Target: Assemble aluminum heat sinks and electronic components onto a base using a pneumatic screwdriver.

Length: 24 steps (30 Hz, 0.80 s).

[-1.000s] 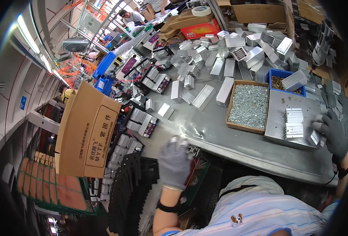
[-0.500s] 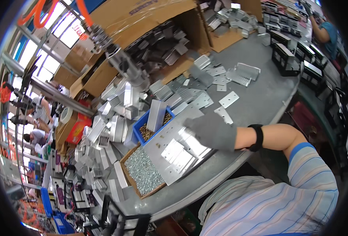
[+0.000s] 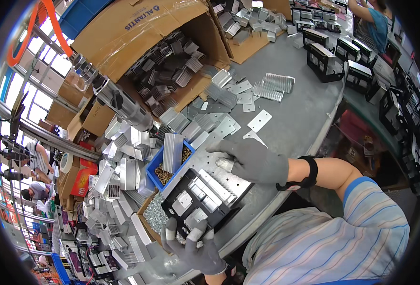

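My left hand (image 3: 198,251), in a grey glove with pale fingertips, grips the near left end of a black rectangular frame (image 3: 209,202). Inside that frame lie silver metal blocks and plates. It sits over a metal plate drilled with holes (image 3: 238,183), which shows past its right side. Above this plate is my right hand (image 3: 257,161), gloved in grey, its fingers curled toward the frame; whatever they may hold is hidden. Beyond the frame stands a blue bin (image 3: 153,176) of brass-coloured screws with a silver finned block (image 3: 173,153) upright in it.
A box of small silver screws (image 3: 155,213) is partly covered by the frame. A power screwdriver (image 3: 119,102) hangs at upper left on an orange hose (image 3: 53,28). Heaped heat sinks fill the left side and a cardboard box (image 3: 148,23). Black frames (image 3: 321,61) line the far right; a co-worker (image 3: 374,26) is beyond.
My left hand has come into view with the black frame, which now covers part of the drilled plate. My right hand has shifted slightly left, and its fingers have loosened. The whole view has shifted.
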Available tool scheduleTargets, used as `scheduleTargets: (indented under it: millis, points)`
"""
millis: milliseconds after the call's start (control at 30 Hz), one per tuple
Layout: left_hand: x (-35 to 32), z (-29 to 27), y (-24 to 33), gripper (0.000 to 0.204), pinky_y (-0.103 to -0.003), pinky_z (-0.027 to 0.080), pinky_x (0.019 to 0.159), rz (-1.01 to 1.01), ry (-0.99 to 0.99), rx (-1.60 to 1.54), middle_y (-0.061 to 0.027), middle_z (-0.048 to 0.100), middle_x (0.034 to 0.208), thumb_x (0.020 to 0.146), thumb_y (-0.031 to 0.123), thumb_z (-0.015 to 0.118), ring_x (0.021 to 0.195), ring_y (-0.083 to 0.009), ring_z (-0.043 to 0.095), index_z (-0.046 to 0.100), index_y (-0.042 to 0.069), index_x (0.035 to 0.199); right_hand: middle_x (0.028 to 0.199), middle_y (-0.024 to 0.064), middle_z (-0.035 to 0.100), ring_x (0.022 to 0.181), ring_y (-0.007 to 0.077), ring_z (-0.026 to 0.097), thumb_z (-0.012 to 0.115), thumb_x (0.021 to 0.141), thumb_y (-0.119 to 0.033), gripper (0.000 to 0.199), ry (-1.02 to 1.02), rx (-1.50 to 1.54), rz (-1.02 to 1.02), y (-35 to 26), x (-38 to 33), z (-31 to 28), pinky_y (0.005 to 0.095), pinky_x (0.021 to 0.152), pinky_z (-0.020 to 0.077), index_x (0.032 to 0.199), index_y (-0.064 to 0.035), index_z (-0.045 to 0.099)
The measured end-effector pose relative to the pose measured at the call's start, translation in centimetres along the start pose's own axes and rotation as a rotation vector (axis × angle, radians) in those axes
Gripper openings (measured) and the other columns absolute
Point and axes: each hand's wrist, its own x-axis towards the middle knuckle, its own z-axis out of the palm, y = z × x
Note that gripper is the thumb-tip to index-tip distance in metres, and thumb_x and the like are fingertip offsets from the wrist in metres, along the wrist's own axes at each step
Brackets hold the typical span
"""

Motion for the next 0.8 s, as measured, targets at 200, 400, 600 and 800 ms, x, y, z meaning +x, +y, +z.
scheduleTargets:
  millis: [200,400,600,800]
  points:
    - [-0.2,0.7,1.5,0.065,-0.053,0.030,0.103,0.060,-0.205,0.022,-0.0164,0.041,0.134,0.070,0.049,0.073,0.127,-0.0404,0.033,0.054,0.012,0.120,0.089,0.0172,0.064,0.081,0.0321,0.063,0.057,0.085,-0.024,0.040,-0.058,0.133,-0.012,1.1,0.8,-0.4,0.0403,0.073,0.0497,0.121,-0.0078,0.051]
    - [-0.3,2.0,2.0,0.073,-0.053,0.028,0.104,0.085,-0.184,0.066,-0.0162,0.039,0.135,0.069,0.049,0.075,0.130,-0.0408,0.029,0.050,0.009,0.125,0.094,0.0186,0.065,0.085,0.0320,0.063,0.056,0.087,-0.036,0.043,-0.288,0.173,-0.014,1.5,5.2,0.5,0.0388,0.081,0.0477,0.109,0.0009,0.060]
    - [0.8,0.8,-0.5,0.067,-0.042,0.043,0.092,-0.044,0.090,-0.365,-0.0175,0.049,0.127,0.082,0.050,0.063,0.115,-0.0278,0.050,0.050,-0.002,0.123,0.086,0.0178,0.065,0.083,0.0296,0.063,0.056,0.087,-0.035,0.040,-0.543,0.037,0.138,0.8,7.1,0.5,0.0379,0.076,0.0473,0.103,0.0012,0.063]
    - [2.3,-3.4,-9.7,0.042,-0.035,0.048,0.075,-0.100,-0.554,0.545,-0.0138,0.066,0.095,0.070,0.027,0.076,0.088,-0.0306,0.062,0.064,0.005,0.103,0.097,0.0211,0.062,0.095,0.0340,0.060,0.061,0.083,-0.038,0.050,-0.434,-0.071,0.001,0.3,7.1,0.4,0.0416,0.083,0.0458,0.114,0.0012,0.058]
